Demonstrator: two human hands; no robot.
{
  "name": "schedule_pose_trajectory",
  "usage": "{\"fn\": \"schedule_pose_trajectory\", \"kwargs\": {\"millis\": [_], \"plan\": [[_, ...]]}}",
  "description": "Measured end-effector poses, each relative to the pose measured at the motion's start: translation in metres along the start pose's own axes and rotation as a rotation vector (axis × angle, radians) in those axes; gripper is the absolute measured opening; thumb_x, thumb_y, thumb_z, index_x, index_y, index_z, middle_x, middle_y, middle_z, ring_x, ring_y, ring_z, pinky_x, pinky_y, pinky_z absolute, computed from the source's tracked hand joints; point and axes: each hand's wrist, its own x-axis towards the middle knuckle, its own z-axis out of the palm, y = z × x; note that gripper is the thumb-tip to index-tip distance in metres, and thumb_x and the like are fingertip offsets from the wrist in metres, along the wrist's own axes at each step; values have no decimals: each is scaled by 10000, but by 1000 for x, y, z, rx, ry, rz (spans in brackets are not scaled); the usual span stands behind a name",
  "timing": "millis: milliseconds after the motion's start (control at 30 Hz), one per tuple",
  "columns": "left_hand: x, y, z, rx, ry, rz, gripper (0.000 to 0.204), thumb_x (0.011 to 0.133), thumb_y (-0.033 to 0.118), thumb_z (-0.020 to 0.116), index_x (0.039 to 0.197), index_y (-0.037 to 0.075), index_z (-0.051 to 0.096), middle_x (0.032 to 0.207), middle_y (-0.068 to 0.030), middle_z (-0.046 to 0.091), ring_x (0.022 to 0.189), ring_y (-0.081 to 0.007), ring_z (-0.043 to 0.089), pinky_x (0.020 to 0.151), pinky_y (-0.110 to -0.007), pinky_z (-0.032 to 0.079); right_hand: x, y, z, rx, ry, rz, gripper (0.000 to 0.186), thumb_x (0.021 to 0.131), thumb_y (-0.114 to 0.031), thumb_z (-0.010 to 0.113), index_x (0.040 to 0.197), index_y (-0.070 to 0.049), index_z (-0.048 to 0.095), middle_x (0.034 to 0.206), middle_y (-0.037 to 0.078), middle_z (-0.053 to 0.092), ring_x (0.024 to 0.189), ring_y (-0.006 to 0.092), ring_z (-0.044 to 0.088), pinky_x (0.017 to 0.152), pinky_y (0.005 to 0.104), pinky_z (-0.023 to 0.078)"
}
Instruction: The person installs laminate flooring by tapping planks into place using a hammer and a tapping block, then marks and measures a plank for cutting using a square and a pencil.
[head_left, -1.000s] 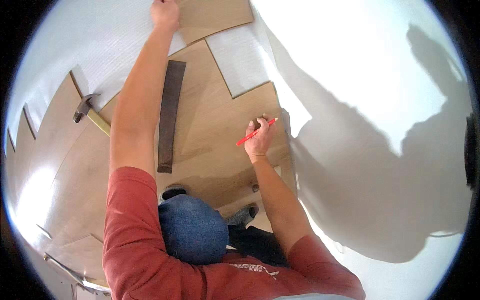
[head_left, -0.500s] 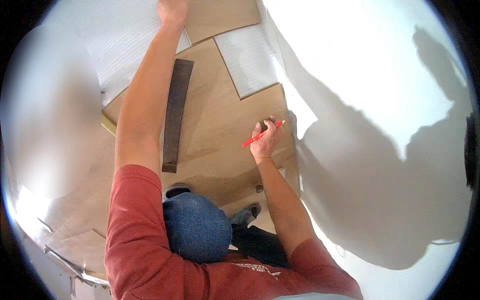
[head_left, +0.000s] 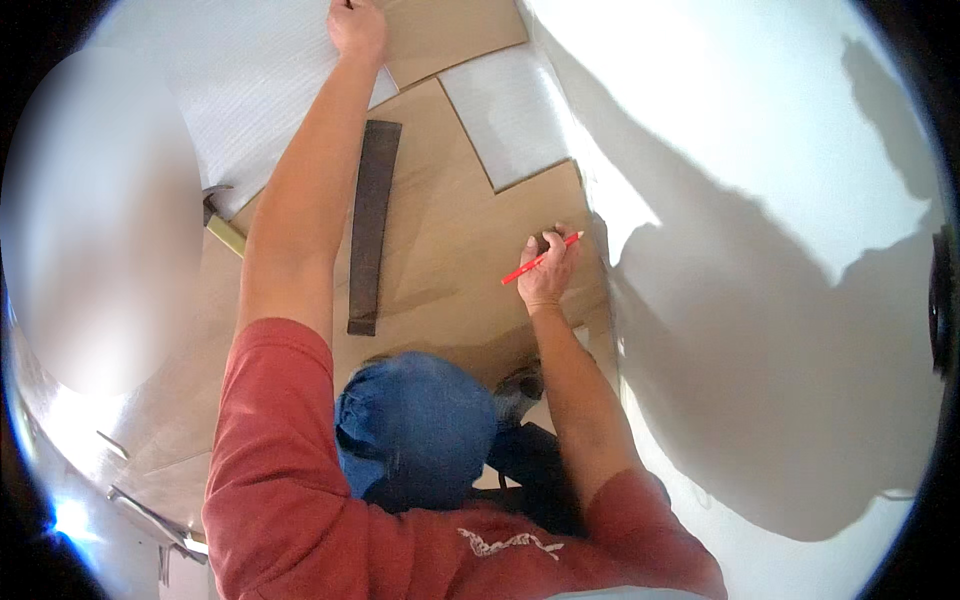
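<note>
My right hand [head_left: 547,275] is closed around a red pencil [head_left: 518,271], held at a slant over the tan wood-look floor planks [head_left: 450,215], near the wall. At the top edge of the picture, my left arm reaches far forward. The left hand [head_left: 358,32] is closed beside a loose-looking plank [head_left: 455,35]; a dark bit shows at its fingers, too cut off to name. Between my arms lies a long dark flat bar [head_left: 375,230] with a bent near end. Left of my forearm, a hammer [head_left: 228,236] with a yellow handle is partly hidden.
A white wall [head_left: 740,380] with my shadow on it runs along the right. White ribbed underlayment [head_left: 505,115] shows between planks and spreads at the upper left. My knee in blue jeans [head_left: 415,430] is below. Thin offcuts [head_left: 150,515] lie at the lower left.
My right hand and the pencil have moved slightly up and right. The left hand shows lower and further right. With the view shifted, the hammer's head has come into sight.
</note>
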Motion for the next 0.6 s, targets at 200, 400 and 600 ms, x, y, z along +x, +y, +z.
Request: {"fn": "schedule_pose_trajectory", "kwargs": {"millis": [200, 400, 600], "plan": [[10, 13, 5, 74, -77, -160, 540, 1066, 429, 423, 1456, 61, 489, 1414, -267, 559, 1295, -472, 530, 1080, -520, 436, 7, -1, -1, 22, 26, -43, 421, 869, -108, 741, 1191, -107, 468, 1314, 204, 552, 1194, 426, 508, 1013, 573, 397], [11, -9, 19, 133, -28, 30, 672, 1072, 510, 354, 1488, -16, 397, 1446, -317, 505, 1345, -479, 481, 1148, -500, 377, 17, -6, -2, 27, 45, -66, 404, 875, -110, 738, 1185, -105, 478, 1309, 206, 555, 1185, 418, 511, 990, 555, 416], [-1, 29, 1, 241, -96, -136, 618, 1076, 514, 327, 1452, 31, 408, 1443, -307, 508, 1329, -488, 485, 1118, -538, 390, 11, 2, 5, 17, 58, -89, 390, 878, -137, 733, 1175, -109, 481, 1302, 203, 562, 1154, 417, 518, 961, 551, 414]]}}
